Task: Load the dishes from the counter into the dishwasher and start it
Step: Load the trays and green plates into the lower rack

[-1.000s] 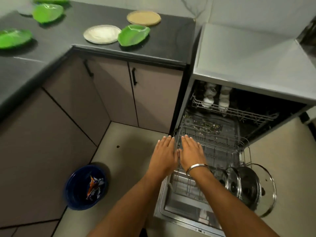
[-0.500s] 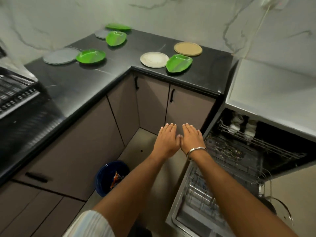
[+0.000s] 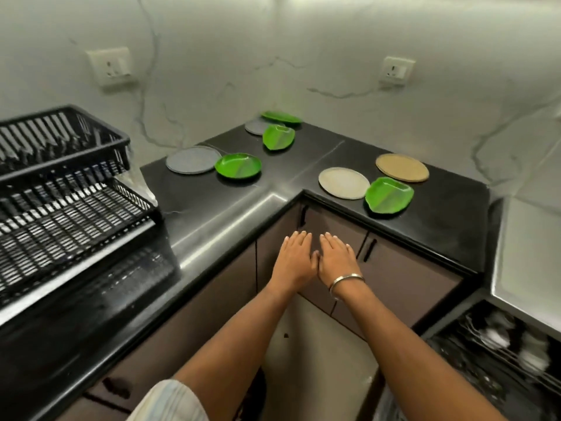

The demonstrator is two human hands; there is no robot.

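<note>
Several dishes lie on the black L-shaped counter [image 3: 212,214]. Nearest are a green leaf-shaped plate [image 3: 389,198], a cream round plate [image 3: 343,182] and a tan round plate [image 3: 402,167]. Farther left lie a green plate [image 3: 238,170] and a grey plate [image 3: 193,159], with more green and grey plates [image 3: 278,138] in the corner. My left hand [image 3: 294,257] and my right hand [image 3: 336,259] are flat, side by side, palms down, holding nothing, in front of the cabinet doors below the counter edge. The open dishwasher [image 3: 498,354] shows its upper rack at the lower right.
A black two-tier dish rack [image 3: 63,189] stands on the counter at the left. Brown cabinet doors [image 3: 403,278] with black handles run under the counter. Two wall sockets [image 3: 110,66] sit on the marble backsplash. A grey top [image 3: 528,256] covers the dishwasher.
The view has swung up and left from the dishwasher to the counter. Both hands stayed flat and together, now in front of the cabinets instead of over the lower rack.
</note>
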